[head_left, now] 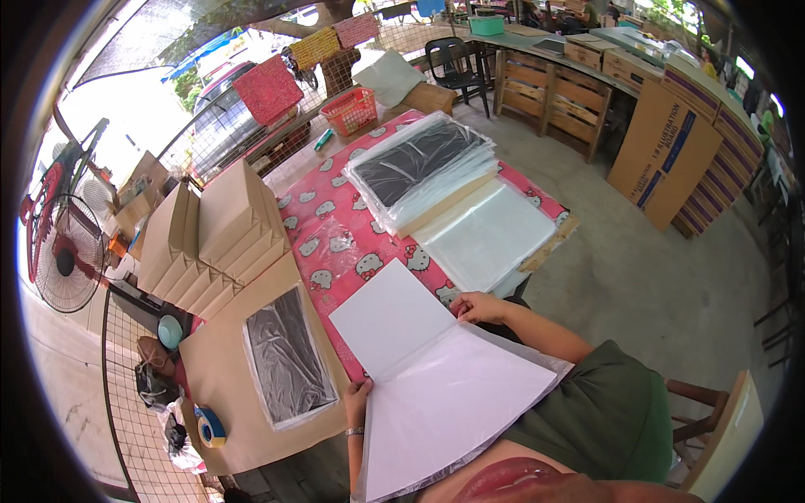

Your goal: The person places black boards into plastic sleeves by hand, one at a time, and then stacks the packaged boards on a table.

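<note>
Position: the white board [390, 317] lies between the two hands and just beyond them, over the near edge of the desk [381, 241]. It meets the mouth of a clear plastic bag [470, 407], which spreads from there back toward the person's body. Board and bag together form one long shape, whose axis runs from the far left to the near right. The mouth line crosses that axis, and one hand stands at each end of it. How deep the board sits within the bag cannot be told; the film shows white throughout.

Nearer hand: neither is clearly closer to the board. The left hand [358, 394] is at its near left corner, the right hand [480, 308] at its near right corner.

Fingers, left: thumb and fingertips are pinched together on the plastic bag at the left end of the mouth. Contact with the board's edge is likely but not confirmed.

Fingers, right: curled and closed, with the thumb against the bag's edge at the right end of the mouth. The underside of this grip is hidden.

Surroundings: a stack of clear bags [490, 235] lies beyond the right hand, with a pile of dark wrapped packs [428, 159] next to it. A single black pack [289, 360] rests on brown paper [214, 352], left of the left hand.
</note>
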`<state>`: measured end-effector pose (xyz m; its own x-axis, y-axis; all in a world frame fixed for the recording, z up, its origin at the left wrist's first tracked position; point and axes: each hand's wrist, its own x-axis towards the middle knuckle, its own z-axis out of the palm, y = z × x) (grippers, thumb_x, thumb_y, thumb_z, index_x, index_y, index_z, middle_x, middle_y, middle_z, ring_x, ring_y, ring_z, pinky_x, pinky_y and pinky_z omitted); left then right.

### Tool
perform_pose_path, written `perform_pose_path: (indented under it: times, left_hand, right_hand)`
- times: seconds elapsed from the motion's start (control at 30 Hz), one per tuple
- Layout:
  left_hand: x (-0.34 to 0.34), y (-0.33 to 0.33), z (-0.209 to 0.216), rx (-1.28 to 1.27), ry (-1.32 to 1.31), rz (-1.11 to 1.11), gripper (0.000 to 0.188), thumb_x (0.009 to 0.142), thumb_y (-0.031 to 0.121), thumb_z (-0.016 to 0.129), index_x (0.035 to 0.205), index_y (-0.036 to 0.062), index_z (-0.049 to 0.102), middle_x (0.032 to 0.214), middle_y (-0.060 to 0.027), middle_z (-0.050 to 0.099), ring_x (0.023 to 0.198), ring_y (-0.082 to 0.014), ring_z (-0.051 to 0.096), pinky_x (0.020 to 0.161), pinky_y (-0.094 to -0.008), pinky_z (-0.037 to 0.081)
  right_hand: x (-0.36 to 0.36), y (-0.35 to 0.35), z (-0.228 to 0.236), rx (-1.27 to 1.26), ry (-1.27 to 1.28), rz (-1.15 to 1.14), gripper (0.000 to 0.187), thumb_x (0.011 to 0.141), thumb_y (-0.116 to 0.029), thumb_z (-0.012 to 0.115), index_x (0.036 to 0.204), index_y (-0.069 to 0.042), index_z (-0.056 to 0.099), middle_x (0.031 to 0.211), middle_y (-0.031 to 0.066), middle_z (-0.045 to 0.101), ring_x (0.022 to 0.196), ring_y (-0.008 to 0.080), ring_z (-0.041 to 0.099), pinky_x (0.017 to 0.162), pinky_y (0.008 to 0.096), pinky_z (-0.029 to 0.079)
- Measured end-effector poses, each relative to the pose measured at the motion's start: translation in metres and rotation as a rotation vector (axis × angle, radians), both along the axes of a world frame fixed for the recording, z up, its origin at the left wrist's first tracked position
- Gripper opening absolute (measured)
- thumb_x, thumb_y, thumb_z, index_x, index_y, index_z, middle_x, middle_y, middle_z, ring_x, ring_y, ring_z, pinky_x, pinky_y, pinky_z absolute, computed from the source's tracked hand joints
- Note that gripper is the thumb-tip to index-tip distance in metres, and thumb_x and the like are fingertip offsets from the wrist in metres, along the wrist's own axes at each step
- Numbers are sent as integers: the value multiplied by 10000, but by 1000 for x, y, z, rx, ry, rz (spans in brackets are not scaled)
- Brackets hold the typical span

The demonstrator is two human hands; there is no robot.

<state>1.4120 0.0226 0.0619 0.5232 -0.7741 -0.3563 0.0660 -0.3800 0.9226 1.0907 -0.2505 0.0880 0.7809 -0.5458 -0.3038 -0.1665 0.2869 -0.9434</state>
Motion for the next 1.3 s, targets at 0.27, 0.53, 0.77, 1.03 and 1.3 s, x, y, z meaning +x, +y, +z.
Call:
perform_pose_path:
  times: [0.27,0.53,0.77,1.03,1.3]
  left_hand:
    - [-11,-11,-8,61,-672,28,199,752,146,677,831,-22,608,698,-108,651,638,-156,620,576,-309,487]
    - [-9,-11,40,116,-431,38,303,787,167,674,1004,-17,568,773,-107,621,637,-174,584,565,-317,465]
    - [18,-5,117,-92,-749,287,283,788,93,664,1037,-7,575,749,-41,545,670,-128,499,600,-256,419]
    - [-25,-24,223,-425,-523,62,261,786,-112,526,1017,-6,586,879,-31,536,837,-105,511,768,-224,423]
    - [-80,-73,253,-513,-210,-504,331,786,-147,490,1084,-14,542,1143,-96,536,1087,-176,503,917,-267,381]
  right_hand:
    - [15,11,5,-726,269,-9,321,729,-79,637,1043,-34,588,850,101,632,753,219,618,699,320,495]
    - [9,24,136,-546,-10,193,314,827,-196,631,1090,-28,589,1161,127,570,1076,223,543,922,318,412]
    - [28,44,156,-78,-364,1017,439,925,-305,535,1231,10,516,1269,120,519,1224,192,427,1033,327,296]
    - [66,20,78,-385,115,807,522,910,-353,541,1313,-36,443,1275,144,510,1171,204,476,1006,314,340]
    - [100,57,196,-332,-622,546,727,807,-172,695,1403,-118,282,1259,181,491,1145,253,510,964,356,414]
